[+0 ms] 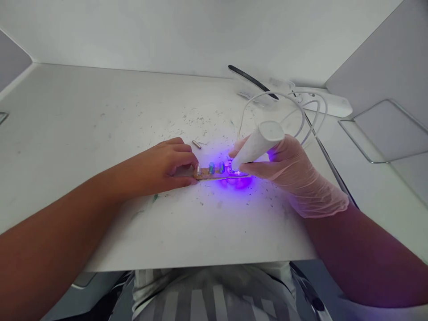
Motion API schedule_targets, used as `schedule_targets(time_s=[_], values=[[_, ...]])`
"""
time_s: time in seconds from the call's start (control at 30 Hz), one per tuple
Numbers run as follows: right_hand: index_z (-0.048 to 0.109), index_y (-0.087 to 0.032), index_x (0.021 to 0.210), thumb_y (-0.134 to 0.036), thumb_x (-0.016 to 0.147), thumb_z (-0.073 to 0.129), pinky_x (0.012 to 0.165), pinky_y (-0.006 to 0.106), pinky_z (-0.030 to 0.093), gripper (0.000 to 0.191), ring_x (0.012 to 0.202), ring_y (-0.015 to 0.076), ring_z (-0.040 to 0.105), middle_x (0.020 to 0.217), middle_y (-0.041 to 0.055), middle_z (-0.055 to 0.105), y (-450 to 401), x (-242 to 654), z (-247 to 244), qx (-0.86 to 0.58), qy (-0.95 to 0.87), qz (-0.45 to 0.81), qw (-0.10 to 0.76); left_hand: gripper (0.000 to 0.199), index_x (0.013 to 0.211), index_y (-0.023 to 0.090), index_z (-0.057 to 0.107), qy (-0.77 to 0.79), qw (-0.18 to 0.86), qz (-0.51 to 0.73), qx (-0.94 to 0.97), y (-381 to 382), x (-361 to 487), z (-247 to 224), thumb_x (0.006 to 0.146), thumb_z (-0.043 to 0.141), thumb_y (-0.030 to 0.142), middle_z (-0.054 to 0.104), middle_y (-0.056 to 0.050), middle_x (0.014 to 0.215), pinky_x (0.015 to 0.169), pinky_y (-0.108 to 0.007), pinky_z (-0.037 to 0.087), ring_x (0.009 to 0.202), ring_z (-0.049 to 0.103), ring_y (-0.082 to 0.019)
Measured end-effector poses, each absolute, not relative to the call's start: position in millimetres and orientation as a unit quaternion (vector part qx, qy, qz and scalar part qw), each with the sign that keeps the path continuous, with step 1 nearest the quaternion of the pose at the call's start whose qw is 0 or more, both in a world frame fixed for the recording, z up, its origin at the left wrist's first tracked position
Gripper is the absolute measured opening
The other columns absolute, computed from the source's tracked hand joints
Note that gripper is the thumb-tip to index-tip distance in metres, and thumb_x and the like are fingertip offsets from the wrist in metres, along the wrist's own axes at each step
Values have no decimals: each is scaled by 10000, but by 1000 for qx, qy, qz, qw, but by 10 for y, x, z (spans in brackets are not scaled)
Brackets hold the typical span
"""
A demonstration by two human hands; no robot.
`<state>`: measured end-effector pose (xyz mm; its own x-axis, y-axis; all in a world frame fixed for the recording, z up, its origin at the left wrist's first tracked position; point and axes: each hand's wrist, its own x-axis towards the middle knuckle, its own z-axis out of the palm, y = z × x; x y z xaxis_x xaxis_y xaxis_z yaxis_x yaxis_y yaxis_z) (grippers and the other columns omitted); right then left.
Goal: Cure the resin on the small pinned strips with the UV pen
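White lamp (254, 145) partly hides right hand (286, 167); forearms (67, 205) cut off.

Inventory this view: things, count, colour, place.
Strip: one, brown, centre.
Small pieces: at least four, clear to blue-green, along strip.
Lamp: one, white, violet glow, at strip's right end.
Cable: count unclear, white, looped behind lamp.
Metal cylinder: one, silvery, behind strip.
Curved band: one, black, back right.
Packets: count unclear, clear, beside band.
Casing: one, white, back right.
Slim bar: one, dark, right.
Wire frame: one, silvery, far right.
Table: one, white, centre.
Specks: many, dark, on table.
Walls: three, white-grey, back and sides.
Garment: one, striped grey-white, bottom.
Left hand: one, bare, pinching strip's left end.
Right hand: one, pale-gloved, gripping lamp.
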<state>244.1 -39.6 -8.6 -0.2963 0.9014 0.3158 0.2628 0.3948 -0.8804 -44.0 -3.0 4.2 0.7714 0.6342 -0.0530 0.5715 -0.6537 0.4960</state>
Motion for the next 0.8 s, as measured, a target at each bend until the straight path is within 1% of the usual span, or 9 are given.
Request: schedule_targets(time_s=[0.3, 0.57, 0.8], values=[[762, -283, 850, -220, 752, 842, 789, 373, 614, 142, 809, 201, 731, 812, -28, 759, -402, 2438, -76, -411, -714, 375, 426, 265, 953, 250, 779, 333, 254, 59, 906, -23, -465, 27, 935, 637, 473, 714, -58, 929, 829, -361, 458, 979, 578, -243], [756, -286, 843, -220, 749, 843, 810, 382, 611, 144, 817, 203, 730, 819, -30, 761, -403, 2439, -81, -411, -715, 371, 427, 270, 948, 242, 785, 328, 254, 62, 908, -25, -444, 38, 934, 636, 466, 713, -60, 924, 814, -359, 463, 967, 582, -235], [761, -274, 835, -216, 738, 841, 789, 368, 600, 138, 802, 196, 728, 818, -26, 768, -403, 2428, -51, -415, -709, 376, 428, 282, 958, 238, 782, 331, 249, 57, 908, -23, -460, 20, 936, 630, 474, 708, -60, 921, 813, -356, 458, 968, 578, -237]])
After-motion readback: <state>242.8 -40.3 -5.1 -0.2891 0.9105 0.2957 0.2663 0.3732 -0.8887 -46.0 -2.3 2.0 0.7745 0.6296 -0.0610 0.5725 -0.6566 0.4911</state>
